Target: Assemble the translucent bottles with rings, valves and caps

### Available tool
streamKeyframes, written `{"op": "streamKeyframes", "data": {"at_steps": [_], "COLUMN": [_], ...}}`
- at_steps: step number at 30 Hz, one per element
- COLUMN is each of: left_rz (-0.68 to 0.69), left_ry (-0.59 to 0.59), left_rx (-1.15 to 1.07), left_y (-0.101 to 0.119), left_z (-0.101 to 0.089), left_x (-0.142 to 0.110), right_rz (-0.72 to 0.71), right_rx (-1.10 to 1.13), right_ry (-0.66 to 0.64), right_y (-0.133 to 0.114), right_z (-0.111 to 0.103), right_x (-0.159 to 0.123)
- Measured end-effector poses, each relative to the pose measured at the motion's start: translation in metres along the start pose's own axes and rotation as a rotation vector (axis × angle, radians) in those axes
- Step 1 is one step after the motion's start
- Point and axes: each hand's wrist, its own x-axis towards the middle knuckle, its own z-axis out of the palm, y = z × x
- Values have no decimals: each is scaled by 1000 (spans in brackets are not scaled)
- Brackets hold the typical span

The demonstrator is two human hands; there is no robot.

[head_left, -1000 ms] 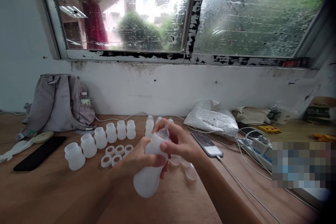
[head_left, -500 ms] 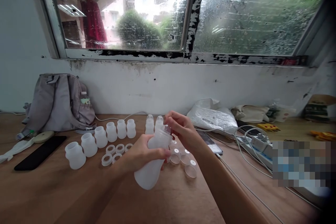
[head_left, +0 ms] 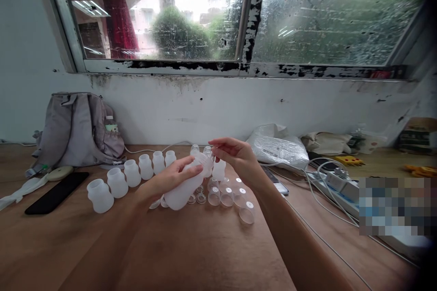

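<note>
My left hand [head_left: 170,175] is wrapped around a frosted white baby bottle [head_left: 180,192], which leans with its top up and to the right. A clear nipple [head_left: 210,158] sits at the bottle's top, with a ring around its neck. The fingertips of my right hand [head_left: 234,157] are pinched at that nipple; the hand partly hides it. Just beyond, capped bottles [head_left: 219,170] stand upright. Clear dome caps [head_left: 227,196] are grouped right of the held bottle, and small clear nipples [head_left: 200,196] lie below its neck.
Several open frosted bottles [head_left: 118,183] form a curved row at left. Behind them is a grey backpack [head_left: 77,132], and a black phone-like slab [head_left: 56,193] lies nearer. To the right are a silver bubble pouch [head_left: 280,148], a phone [head_left: 278,184], white cables and a power strip [head_left: 329,195].
Both hands have raised the bottle and tilted it further over. My right hand has gone from gripping around the bottle's collar to pinching at the nipple. The view has shifted slightly.
</note>
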Motion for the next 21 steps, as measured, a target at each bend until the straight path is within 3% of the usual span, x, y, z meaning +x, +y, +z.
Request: {"op": "streamKeyframes", "data": {"at_steps": [5, 12, 14, 18, 21], "left_rz": [158, 223, 253, 218, 233], "left_ry": [158, 178, 293, 641, 757], "left_rx": [249, 430, 494, 676, 797], "left_y": [-7, -12, -17, -40, -59], "left_z": [-16, -24, -28, -44, -56], "left_x": [6, 6, 11, 32, 54], "right_rz": [-14, -36, -40, -60, -70], "right_rx": [-39, -139, -195, -366, -581], "right_ry": [70, 189, 204, 214, 147], "right_y": [7, 14, 14, 13, 13], "right_z": [3, 3, 3, 1, 0], "right_x": [3, 5, 6, 5, 3]}}
